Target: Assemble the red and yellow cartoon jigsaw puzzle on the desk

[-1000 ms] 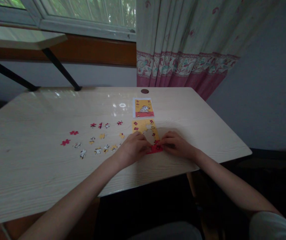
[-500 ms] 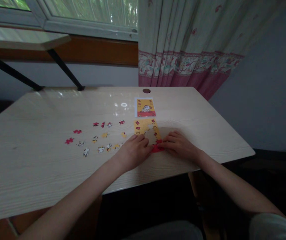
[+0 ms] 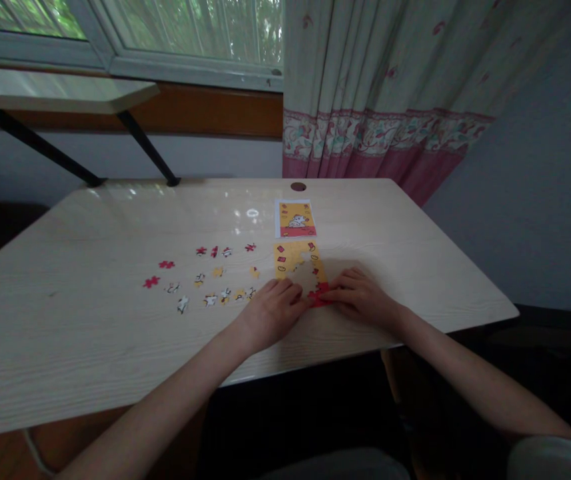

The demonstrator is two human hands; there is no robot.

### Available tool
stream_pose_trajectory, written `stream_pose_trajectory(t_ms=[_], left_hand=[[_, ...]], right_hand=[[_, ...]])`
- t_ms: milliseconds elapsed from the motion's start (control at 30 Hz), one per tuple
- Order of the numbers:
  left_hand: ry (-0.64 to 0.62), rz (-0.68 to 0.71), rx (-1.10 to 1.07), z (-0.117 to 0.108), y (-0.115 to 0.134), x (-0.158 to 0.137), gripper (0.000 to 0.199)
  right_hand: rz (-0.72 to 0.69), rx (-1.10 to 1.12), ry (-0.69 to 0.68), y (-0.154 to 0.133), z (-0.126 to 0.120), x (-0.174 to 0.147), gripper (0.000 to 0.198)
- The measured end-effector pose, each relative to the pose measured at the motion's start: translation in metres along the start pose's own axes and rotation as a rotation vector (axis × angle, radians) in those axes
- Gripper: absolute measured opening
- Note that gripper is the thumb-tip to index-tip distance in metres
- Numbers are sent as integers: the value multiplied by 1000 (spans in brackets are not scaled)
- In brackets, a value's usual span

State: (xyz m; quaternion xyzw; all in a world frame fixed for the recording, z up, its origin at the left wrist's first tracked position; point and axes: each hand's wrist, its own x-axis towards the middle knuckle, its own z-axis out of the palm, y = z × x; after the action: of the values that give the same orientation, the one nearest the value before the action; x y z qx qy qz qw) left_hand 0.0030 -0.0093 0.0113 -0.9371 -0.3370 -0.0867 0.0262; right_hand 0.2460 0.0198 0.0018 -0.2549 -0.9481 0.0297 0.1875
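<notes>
A partly assembled jigsaw puzzle [image 3: 284, 252] lies on the table, yellow above and red along its lower right, with a gap in its middle. My left hand [image 3: 274, 312] is closed at its lower left, fingertips pinched at the red pieces [image 3: 321, 292]; the piece in them is mostly hidden. From the other side, my right hand [image 3: 360, 295] holds the red lower right edge between thumb and bent fingers. Just beyond the puzzle lies a picture card [image 3: 296, 219] showing a white animal on yellow and red.
Several loose puzzle pieces [image 3: 210, 300], white, yellow and red, are spread left of the puzzle. The pale wooden table [image 3: 90, 320] has a round cable hole [image 3: 298, 187] at its back edge. A raised shelf [image 3: 60, 90] on black legs stands at the back left, by the curtain [image 3: 375, 133].
The whole view has shifted slightly. Both hands stay at the puzzle's lower edge; the left fingertips have drawn back a little, showing more of the red pieces.
</notes>
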Motion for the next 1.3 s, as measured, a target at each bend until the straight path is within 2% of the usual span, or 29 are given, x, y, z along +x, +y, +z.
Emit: stream_pose_trajectory(t_ms=[233, 467, 667, 1000, 1300], left_hand=[[40, -5, 40, 4, 1, -1, 19], [138, 24, 39, 8, 2, -6, 14], [179, 46, 52, 10, 1, -11, 17], [280, 110, 75, 15, 1, -10, 16], [298, 120, 85, 14, 3, -9, 16]], right_hand=[[24, 29, -8, -1, 1, 0, 22], [35, 44, 108, 0, 3, 0, 18], [4, 80, 58, -1, 3, 1, 18], [-1, 94, 51, -1, 2, 1, 17], [-42, 10, 23, -1, 2, -2, 18]])
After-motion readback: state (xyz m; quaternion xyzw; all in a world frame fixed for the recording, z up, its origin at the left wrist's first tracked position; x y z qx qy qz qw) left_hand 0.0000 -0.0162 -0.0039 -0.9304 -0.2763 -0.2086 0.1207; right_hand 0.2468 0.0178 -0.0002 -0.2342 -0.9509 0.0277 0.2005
